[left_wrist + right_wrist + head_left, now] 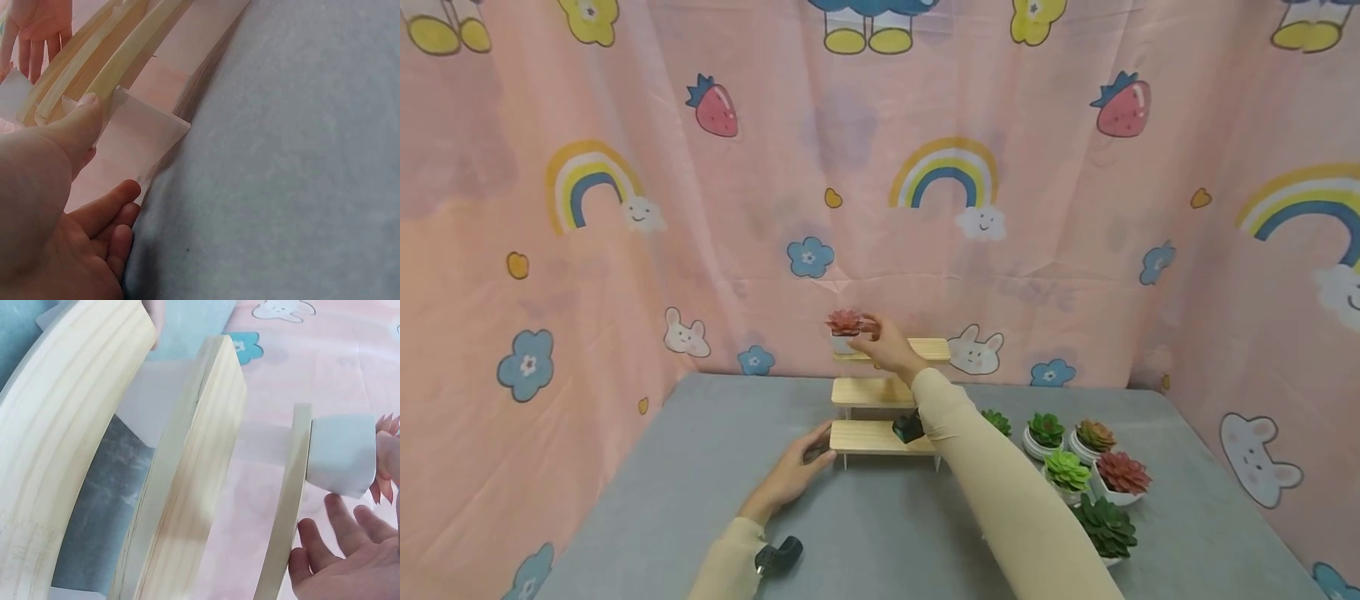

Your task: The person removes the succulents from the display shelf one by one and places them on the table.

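A three-tier stand [871, 392] with pale wooden shelves and translucent supports stands on the table. At the left end of its top shelf [289, 506] sits a red succulent [844, 321] in a small white pot [342, 453], upright. My right hand [887, 342] holds this potted succulent from the right, fingertips at the pot's side and a digit by the leaves. My left hand [793, 468] holds the left end of the lowest shelf [880, 437]. In the left wrist view its thumb [84, 119] lies against the shelf end, its other fingers curled below.
Several potted succulents stand together right of the stand, among them a red one [1122, 473], a bright green one [1066, 471] and a dark green one [1105, 527]. My right sleeve [1000, 475] partly hides this group's left side. A pink patterned curtain [865, 283] hangs behind the grey table [715, 433].
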Motion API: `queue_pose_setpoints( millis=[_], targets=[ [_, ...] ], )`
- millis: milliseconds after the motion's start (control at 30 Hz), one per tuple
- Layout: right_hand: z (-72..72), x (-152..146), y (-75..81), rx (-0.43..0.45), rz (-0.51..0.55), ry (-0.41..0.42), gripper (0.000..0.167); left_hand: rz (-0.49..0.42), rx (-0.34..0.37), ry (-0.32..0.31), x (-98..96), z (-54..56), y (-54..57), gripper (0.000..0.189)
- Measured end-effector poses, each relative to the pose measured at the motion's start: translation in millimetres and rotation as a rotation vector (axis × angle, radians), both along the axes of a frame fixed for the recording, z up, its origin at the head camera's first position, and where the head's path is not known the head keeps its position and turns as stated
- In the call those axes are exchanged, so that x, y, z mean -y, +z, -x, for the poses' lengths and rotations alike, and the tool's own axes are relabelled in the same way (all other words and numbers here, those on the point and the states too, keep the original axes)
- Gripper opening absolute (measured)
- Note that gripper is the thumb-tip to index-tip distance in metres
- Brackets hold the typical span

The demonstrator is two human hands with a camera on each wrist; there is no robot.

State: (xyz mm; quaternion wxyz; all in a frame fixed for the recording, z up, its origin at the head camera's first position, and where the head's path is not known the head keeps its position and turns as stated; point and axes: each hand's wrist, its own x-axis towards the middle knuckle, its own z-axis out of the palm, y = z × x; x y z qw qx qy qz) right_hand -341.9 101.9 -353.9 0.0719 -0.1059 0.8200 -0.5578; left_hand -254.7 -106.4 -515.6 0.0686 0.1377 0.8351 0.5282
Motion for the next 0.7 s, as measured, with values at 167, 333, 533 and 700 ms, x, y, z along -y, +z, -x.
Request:
queue_pose_setpoints(
  millis=[167, 333, 533, 700],
  targets=[
    [3.0, 3.8, -0.8, -0.032, -0.034, 0.008, 0.059, -0.009, 0.003, 0.010, -1.0, -2.0, 2.4, 0.061],
    [4.4, 7.3, -2.0, -0.069, -0.053, -0.022, 0.055, -0.019, -0.013, 0.003, -0.7, -3.3, 2.2, 0.059],
    [2.5, 6.9, -2.7, -0.105, -0.073, -0.063, 0.052, -0.022, -0.024, -0.004, -1.9, -2.7, 2.5, 0.059],
    [3.0, 4.5, -6.0, -0.119, -0.042, -0.031, 0.052, -0.025, -0.020, -0.004, -1.8, -3.2, 3.5, 0.059]
  ],
)
